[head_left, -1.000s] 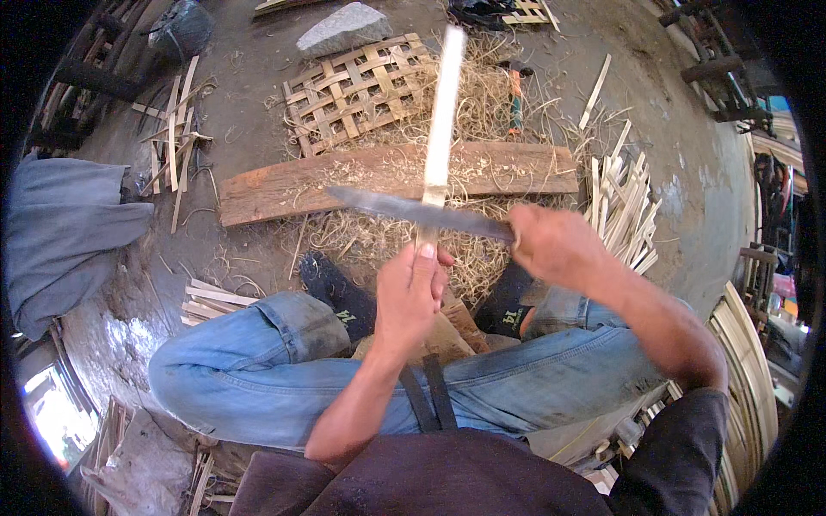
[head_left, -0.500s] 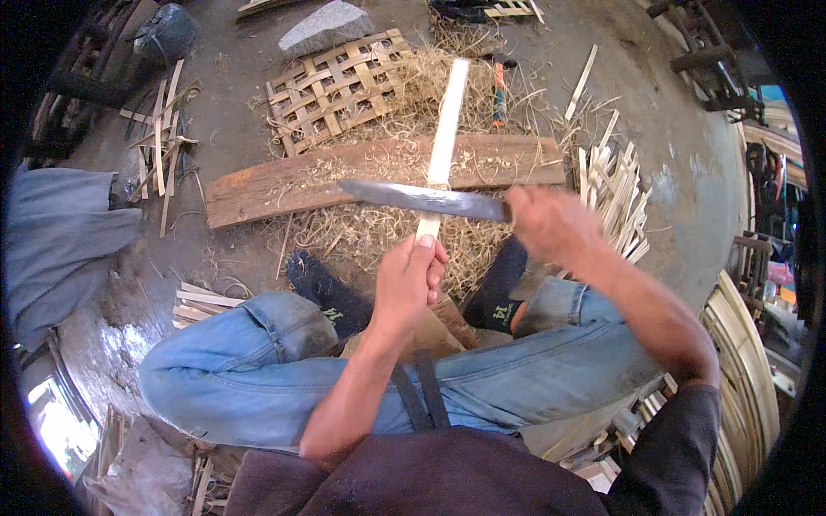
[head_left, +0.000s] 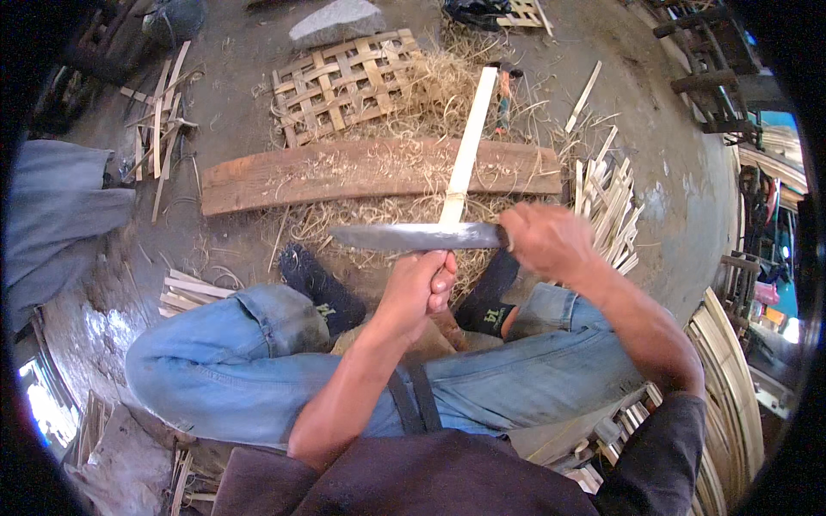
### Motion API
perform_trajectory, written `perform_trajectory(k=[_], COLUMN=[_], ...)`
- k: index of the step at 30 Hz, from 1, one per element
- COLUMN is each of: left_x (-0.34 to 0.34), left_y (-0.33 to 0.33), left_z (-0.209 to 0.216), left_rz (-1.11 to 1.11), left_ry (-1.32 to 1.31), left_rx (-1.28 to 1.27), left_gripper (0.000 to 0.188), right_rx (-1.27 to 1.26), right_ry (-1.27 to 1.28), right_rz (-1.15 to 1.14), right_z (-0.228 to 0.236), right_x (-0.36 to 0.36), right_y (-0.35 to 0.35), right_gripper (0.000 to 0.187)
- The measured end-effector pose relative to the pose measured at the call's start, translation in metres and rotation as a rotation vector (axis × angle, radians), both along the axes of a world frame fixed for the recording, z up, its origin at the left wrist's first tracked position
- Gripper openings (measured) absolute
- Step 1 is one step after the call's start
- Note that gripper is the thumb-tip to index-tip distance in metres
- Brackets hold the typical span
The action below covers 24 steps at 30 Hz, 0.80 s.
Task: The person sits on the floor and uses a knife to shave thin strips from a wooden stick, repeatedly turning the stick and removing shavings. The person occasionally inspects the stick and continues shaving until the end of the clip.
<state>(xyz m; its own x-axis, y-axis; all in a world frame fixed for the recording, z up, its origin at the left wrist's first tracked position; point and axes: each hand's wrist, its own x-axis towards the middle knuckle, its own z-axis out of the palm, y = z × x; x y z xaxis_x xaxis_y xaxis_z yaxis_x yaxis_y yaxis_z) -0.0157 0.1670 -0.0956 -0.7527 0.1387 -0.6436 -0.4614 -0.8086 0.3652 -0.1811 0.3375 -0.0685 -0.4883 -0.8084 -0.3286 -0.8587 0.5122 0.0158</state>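
Two hands hold a knife and a thin strip of wood.
The left hand [head_left: 419, 288] has its grip closed tight around the low end of the wood strip [head_left: 474, 138], which sticks up toward 1 o'clock, in front of a long plank [head_left: 361, 176]. The right hand [head_left: 551, 245], between 2 and 3 o'clock from the left one, has its grip wrapped around the handle of the knife [head_left: 404, 236]. The blade crosses over the strip, just above the left hand, and its tip points to 9 o'clock. I cannot tell if the edge cuts in. From the left hand, a woven mat [head_left: 344, 82] lies at 11 o'clock with a gray stone [head_left: 335, 23] past it, curly shavings [head_left: 443, 95] at 12, and a pile of sticks [head_left: 609, 206] at 2.
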Motion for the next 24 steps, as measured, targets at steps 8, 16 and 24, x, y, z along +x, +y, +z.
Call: perform_trajectory(k=[8, 16, 24], left_x=[0.004, 0.002, 0.005], left_y=[0.001, 0.003, 0.0], left_z=[0.0, -0.006, -0.011], left_rz=[-0.004, 0.039, 0.058], left_ry=[-0.012, -0.007, 0.021], left_rx=[0.1, 0.2, 0.227], left_gripper=[0.024, 0.022, 0.025], right_rx=[-0.158, -0.148, -0.132], right_ry=[0.054, 0.039, 0.053], right_rz=[0.108, 0.032, -0.058], right_z=[-0.006, -0.001, 0.016], right_x=[-0.004, 0.006, -0.012], right_y=[0.007, -0.002, 0.002], right_gripper=[0.007, 0.007, 0.013])
